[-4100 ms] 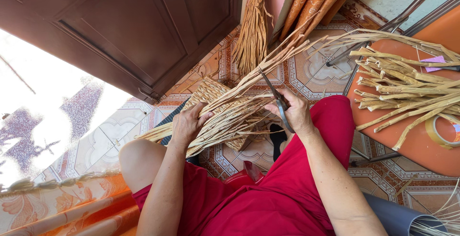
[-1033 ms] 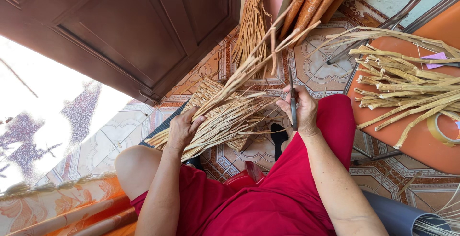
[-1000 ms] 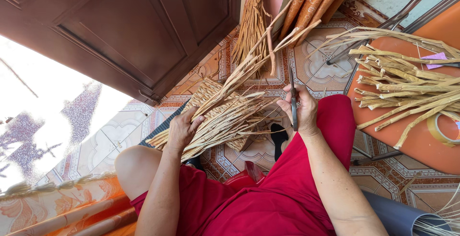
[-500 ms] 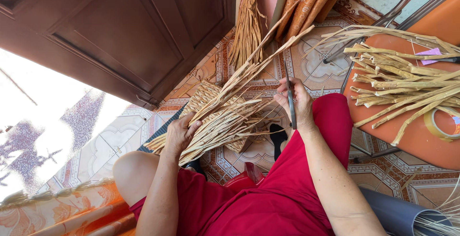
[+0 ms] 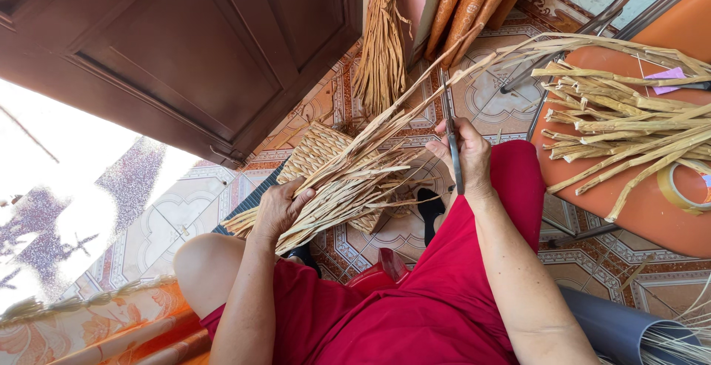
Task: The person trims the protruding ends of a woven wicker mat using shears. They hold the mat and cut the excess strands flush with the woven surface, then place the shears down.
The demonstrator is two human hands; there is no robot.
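My left hand (image 5: 278, 209) grips a thick bundle of dried straw-coloured fibre strips (image 5: 348, 180) that fans up and to the right across my lap. My right hand (image 5: 468, 154) is closed on a pair of dark scissors (image 5: 449, 139), blades pointing up toward the long strips at the bundle's top end. A partly woven straw piece (image 5: 318, 150) lies under the bundle on the floor. I sit in red clothing (image 5: 415, 298).
An orange chair seat (image 5: 652, 209) on the right carries a pile of dried strips (image 5: 629, 120) and a tape roll (image 5: 678, 187). A tied straw sheaf (image 5: 381, 46) leans by a brown wooden door (image 5: 185, 54). Patterned floor tiles (image 5: 489, 98) lie below; a grey tube (image 5: 622, 332) sits at the lower right.
The right hand with the scissors has moved up along the long strips. The left hand keeps its grip on the bundle, and the strips now point more steeply upward.
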